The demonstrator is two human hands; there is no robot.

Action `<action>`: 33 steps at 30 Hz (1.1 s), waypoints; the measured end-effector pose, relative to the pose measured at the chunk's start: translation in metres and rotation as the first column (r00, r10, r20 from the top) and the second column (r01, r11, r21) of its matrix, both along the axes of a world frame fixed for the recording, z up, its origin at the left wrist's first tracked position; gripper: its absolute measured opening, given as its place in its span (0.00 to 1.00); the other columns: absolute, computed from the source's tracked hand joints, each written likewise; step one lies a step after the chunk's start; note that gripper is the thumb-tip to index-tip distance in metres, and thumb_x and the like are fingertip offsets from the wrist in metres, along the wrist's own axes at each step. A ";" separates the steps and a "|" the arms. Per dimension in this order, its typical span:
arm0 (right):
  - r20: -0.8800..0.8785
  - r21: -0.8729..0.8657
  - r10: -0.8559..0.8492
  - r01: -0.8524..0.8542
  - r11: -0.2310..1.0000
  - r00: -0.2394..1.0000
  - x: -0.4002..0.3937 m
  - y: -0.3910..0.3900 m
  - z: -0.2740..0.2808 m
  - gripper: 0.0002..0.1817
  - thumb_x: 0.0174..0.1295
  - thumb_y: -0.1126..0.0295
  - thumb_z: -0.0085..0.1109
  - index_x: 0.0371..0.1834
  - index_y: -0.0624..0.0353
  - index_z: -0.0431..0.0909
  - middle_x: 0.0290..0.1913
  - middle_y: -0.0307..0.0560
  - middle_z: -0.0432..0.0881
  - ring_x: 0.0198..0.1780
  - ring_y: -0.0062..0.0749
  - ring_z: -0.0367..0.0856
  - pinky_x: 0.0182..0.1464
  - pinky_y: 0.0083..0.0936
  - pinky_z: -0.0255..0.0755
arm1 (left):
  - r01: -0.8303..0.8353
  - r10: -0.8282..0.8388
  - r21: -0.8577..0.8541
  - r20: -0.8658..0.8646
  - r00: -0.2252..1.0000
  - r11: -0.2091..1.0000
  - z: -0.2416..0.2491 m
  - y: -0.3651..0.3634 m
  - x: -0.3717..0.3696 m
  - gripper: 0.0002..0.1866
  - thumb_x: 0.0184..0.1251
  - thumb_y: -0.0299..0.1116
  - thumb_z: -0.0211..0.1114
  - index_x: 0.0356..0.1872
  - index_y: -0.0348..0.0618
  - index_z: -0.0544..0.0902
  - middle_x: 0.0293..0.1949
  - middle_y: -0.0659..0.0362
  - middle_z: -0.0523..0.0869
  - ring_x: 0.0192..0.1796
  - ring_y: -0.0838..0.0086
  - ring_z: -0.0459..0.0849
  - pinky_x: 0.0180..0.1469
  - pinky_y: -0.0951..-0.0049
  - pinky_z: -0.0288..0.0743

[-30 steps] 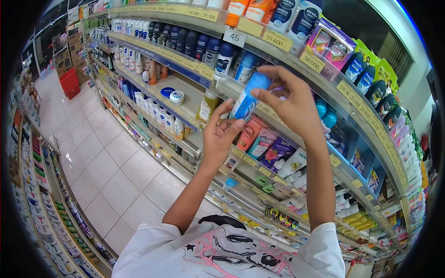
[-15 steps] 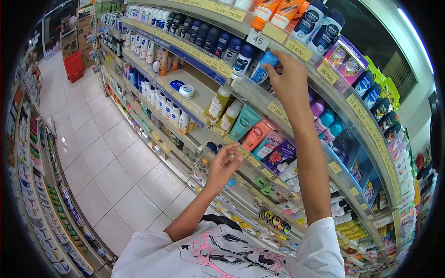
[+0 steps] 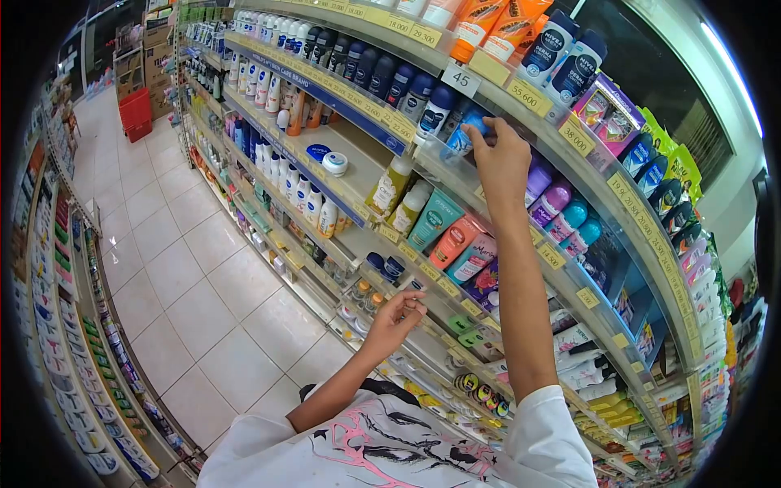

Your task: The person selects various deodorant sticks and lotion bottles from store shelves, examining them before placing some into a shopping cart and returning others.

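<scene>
Thumb and fingers of my right hand are closed on a light-blue roll-on deodorant bottle. The bottle tilts at the front of the shelf, beside a dark-capped Nivea roll-on; its lower end is behind the clear shelf edge. Purple, pink and teal roll-ons stand right of my wrist. Lower down, my left hand hangs with loosely bent fingers and nothing visible in them. Near it are dark-lidded jars and a row of teal, coral and blue tubes.
Price-tagged shelf edges curve across the right side. Orange bottles and dark Nivea bottles stand on the upper shelf. A white round tin sits on a middle shelf. Left lie the tiled aisle, a red basket and another stocked shelf.
The view has shifted slightly. My right hand keeps hold of the blue bottle and has moved a little left and down across the view. My left hand is lower in the picture.
</scene>
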State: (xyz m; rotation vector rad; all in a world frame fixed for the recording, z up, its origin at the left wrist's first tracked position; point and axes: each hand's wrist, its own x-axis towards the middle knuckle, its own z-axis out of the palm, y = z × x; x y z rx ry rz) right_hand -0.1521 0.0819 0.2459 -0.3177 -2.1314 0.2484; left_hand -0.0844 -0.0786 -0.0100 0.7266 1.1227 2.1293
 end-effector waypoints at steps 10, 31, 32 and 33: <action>0.108 0.135 -0.091 0.076 0.988 0.990 -0.011 0.012 -0.002 0.22 0.59 0.58 0.63 0.46 0.68 0.81 0.40 0.61 0.83 0.40 0.51 0.83 0.46 0.39 0.76 | 0.090 -0.089 -0.037 0.023 0.996 0.995 -0.014 -0.001 0.014 0.17 0.68 0.30 0.62 0.56 0.41 0.75 0.40 0.63 0.79 0.36 0.83 0.77 0.41 0.81 0.72; 0.124 0.180 -0.119 0.095 0.979 0.985 0.002 0.001 0.009 0.20 0.61 0.59 0.61 0.48 0.65 0.80 0.37 0.60 0.84 0.40 0.55 0.83 0.44 0.43 0.77 | 0.106 -0.099 -0.085 0.080 0.992 0.991 -0.016 -0.008 0.017 0.15 0.69 0.31 0.60 0.55 0.41 0.77 0.39 0.65 0.81 0.35 0.84 0.78 0.39 0.82 0.71; 0.157 0.170 -0.136 0.109 0.979 0.978 0.008 -0.002 0.012 0.19 0.61 0.60 0.61 0.48 0.65 0.80 0.35 0.60 0.84 0.38 0.55 0.83 0.43 0.43 0.77 | 0.109 -0.102 -0.090 0.080 0.992 0.990 -0.016 -0.008 0.017 0.15 0.69 0.31 0.60 0.55 0.41 0.77 0.39 0.65 0.81 0.35 0.84 0.78 0.39 0.82 0.71; 0.157 0.162 -0.142 0.117 0.980 0.977 0.013 -0.005 0.013 0.19 0.61 0.60 0.61 0.48 0.65 0.80 0.35 0.60 0.84 0.38 0.55 0.83 0.43 0.43 0.77 | 0.110 -0.102 -0.104 0.082 0.991 0.988 -0.017 -0.008 0.018 0.15 0.69 0.31 0.60 0.55 0.41 0.77 0.39 0.65 0.81 0.35 0.84 0.78 0.39 0.82 0.72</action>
